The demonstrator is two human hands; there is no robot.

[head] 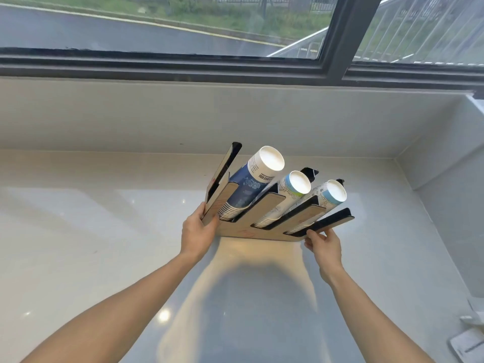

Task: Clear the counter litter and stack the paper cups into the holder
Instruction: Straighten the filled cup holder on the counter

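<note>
A wooden cup holder [264,233] with black dividers stands on the white counter [104,231], tilted back toward the window. Three stacks of paper cups lie in its slots: a dark blue stack [247,184] on the left, a white and light-blue stack [289,189] in the middle, another light-blue stack [328,197] on the right. My left hand [197,229] grips the holder's front left corner. My right hand [324,243] pinches its front right corner by the black outer divider [332,221].
A white backsplash wall [235,119] and a dark-framed window [337,48] rise behind the counter. The counter ends in a side wall [445,179] on the right. White paper items [468,341] lie at the bottom right edge.
</note>
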